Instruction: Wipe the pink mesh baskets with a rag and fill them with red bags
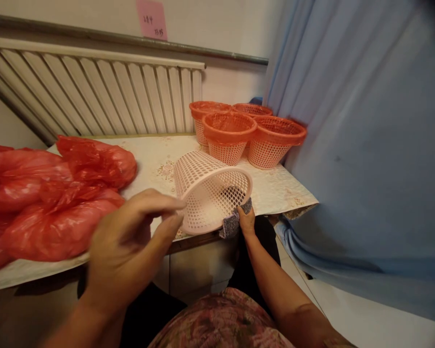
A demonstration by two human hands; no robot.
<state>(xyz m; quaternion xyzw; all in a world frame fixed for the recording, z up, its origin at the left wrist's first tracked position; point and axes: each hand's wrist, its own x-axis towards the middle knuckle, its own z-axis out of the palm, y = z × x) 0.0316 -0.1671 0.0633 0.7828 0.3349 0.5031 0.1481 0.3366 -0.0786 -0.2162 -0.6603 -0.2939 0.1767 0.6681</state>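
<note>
A pale pink mesh plastic basket point(194, 169) lies on its side at the table's front edge, its mouth facing me. At the left of its rim is my left hand point(126, 246), thumb and forefinger curled to a pinch where the rim passes. Closed around a grey cloth point(230, 225), my right hand point(247, 220) presses it over the rim's lower right. Part of the cloth shows through the mesh inside the basket. The right hand's fingers are mostly hidden behind the cloth and rim.
Several similar baskets point(226, 152) lined with red bags stand at the back right. Filled red plastic bags point(58, 217) cover the table's left. A blue curtain point(362, 159) hangs on the right, a radiator point(130, 96) behind. The patterned tablecloth point(148, 145) covers the table.
</note>
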